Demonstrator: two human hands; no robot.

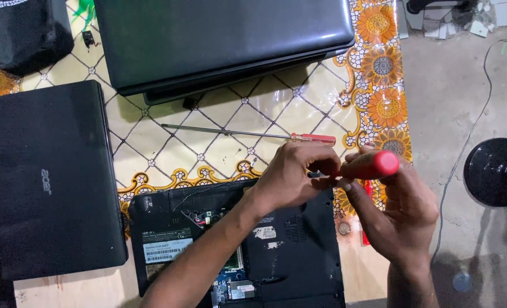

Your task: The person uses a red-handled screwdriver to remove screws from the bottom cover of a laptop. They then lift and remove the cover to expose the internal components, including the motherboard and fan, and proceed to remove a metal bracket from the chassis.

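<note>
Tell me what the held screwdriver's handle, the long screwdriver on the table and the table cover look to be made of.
Held screwdriver handle: smooth red plastic, probably; even colour, soft sheen.
Long screwdriver: thin grey shaft that looks like bare metal, with a glossy red handle, likely plastic.
Table cover: seemingly glossy vinyl or oilcloth; printed sunflowers and lattice, with light glare on it.

Both forearms come up from the bottom edge and converge at center-right. Left hand point(293, 177): arm runs diagonally from lower left, wrist slightly flexed, back of hand facing the camera, fingers curled inward toward the right hand, tips pinched at the meeting point. Right hand point(402, 214): forearm near vertical from the bottom right, fingers wrapped in a closed grip, thumb point(360, 201) extended up-left. The 2 hands touch where the left fingertips meet the right thumb. Both bare, no sleeves visible.
</note>
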